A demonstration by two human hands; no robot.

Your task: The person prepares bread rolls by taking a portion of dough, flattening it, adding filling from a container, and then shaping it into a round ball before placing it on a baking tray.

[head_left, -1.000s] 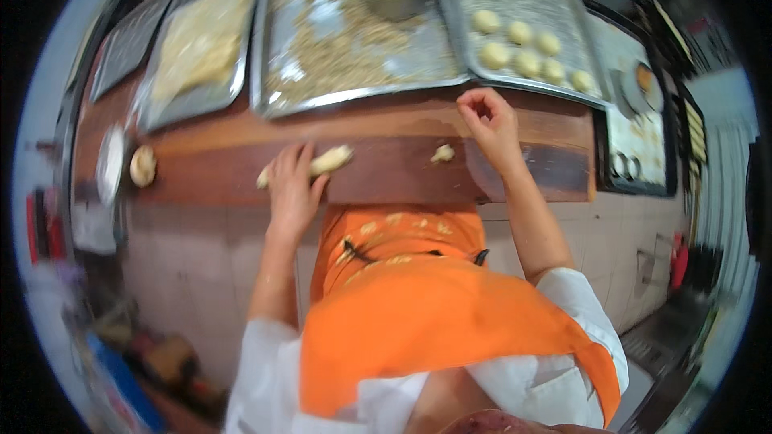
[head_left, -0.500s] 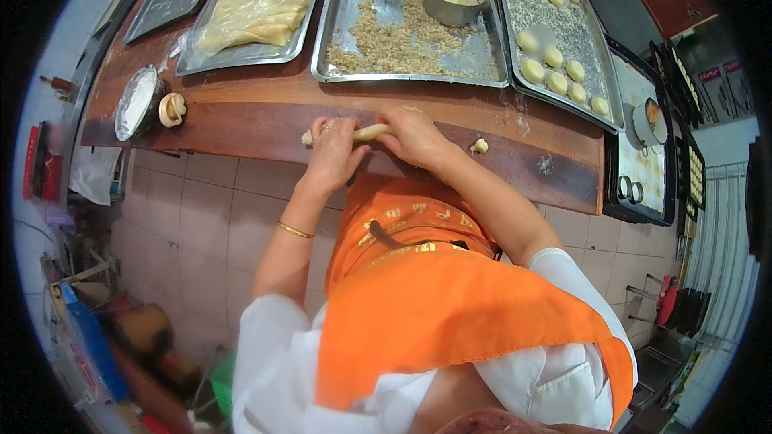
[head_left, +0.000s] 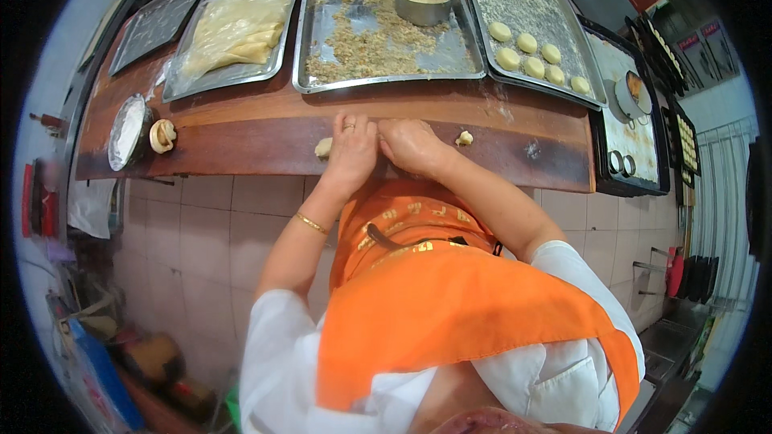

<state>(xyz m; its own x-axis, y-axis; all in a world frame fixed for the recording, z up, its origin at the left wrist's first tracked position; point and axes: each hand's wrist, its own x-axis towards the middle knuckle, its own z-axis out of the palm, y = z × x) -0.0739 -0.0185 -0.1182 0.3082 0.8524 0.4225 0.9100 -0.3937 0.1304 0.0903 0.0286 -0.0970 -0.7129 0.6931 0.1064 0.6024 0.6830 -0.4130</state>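
Observation:
At the front edge of the wooden table, my left hand [head_left: 352, 151] is closed over a pale dough roll [head_left: 323, 148], whose rounded end pokes out on the left. Right beside it, my right hand [head_left: 412, 146] curls its fingers down at the roll's other end. The hands nearly touch, and most of the dough is hidden beneath them. A small torn dough scrap [head_left: 464, 138] lies on the wood just right of my right hand.
Behind my hands stand a tray of crumbly filling [head_left: 386, 85] with a round metal bowl [head_left: 424, 12] in it, a floured tray [head_left: 555, 93] of dough rounds, and plastic-covered dough [head_left: 241, 28]. A flour bowl [head_left: 129, 133] and a round dough-coloured piece [head_left: 162, 136] sit left.
My hands have drawn together; the stretch of dough roll that showed between them is now covered. The left hand shifted toward the right one. The whole view has moved slightly.

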